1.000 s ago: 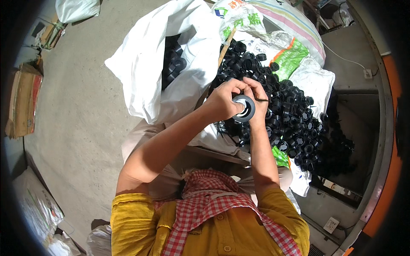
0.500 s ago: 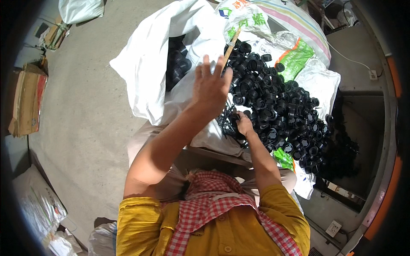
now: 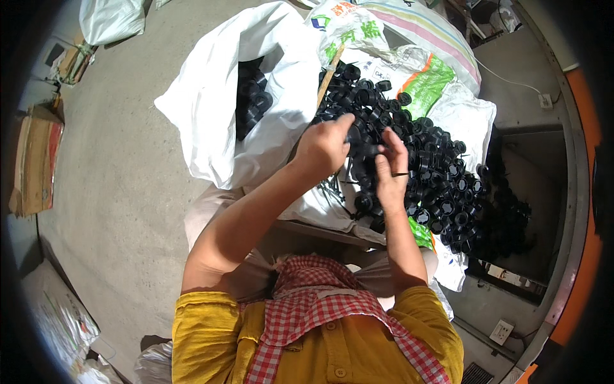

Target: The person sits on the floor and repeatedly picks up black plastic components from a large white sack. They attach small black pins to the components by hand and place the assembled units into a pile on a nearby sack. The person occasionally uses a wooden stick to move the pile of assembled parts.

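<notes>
While the left hand [image 3: 323, 148] curls and the right hand [image 3: 393, 179] shows thumb and fingers parted, a blurred black cap [image 3: 364, 151] sits between them; I can't tell which grips it. Some black pieces [image 3: 259, 100] lie inside the white bag [image 3: 208, 96], but the big heap [image 3: 441, 182] suggests plenty left. Green and red lettering marks a sack [image 3: 354, 37].
</notes>
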`<action>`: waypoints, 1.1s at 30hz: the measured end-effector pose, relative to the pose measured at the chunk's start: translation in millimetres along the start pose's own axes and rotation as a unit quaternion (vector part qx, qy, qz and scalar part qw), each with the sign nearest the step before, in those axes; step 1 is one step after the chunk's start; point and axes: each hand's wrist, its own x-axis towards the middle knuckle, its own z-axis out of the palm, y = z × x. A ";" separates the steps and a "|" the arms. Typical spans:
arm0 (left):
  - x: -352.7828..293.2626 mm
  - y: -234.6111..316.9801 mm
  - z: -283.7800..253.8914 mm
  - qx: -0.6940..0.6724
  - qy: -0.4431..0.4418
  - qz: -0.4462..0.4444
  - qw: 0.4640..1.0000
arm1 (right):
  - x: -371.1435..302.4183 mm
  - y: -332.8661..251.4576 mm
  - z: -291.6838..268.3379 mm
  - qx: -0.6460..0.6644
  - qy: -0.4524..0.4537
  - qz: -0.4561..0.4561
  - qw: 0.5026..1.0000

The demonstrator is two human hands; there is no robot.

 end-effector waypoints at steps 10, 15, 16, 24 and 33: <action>-12.7 -17.4 15.7 -0.160 -0.005 -0.090 0.983 | 10.1 -55.8 1.5 -0.524 -0.182 -0.139 0.820; -7.2 -5.2 7.2 -0.171 -0.012 -0.156 0.973 | 2.3 -50.1 -3.6 -0.358 -0.215 -0.095 0.904; -9.2 -4.7 8.8 -0.080 0.038 -0.091 0.992 | -0.9 -50.9 -0.9 -0.327 -0.197 -0.079 0.921; -6.4 1.5 -10.4 -0.060 -0.055 0.167 0.983 | 3.7 -40.1 -6.3 -0.234 -0.272 0.059 0.931; -4.2 22.3 -35.3 -0.652 -0.112 -0.080 0.746 | 12.6 -35.6 -10.0 0.661 -0.379 0.066 0.644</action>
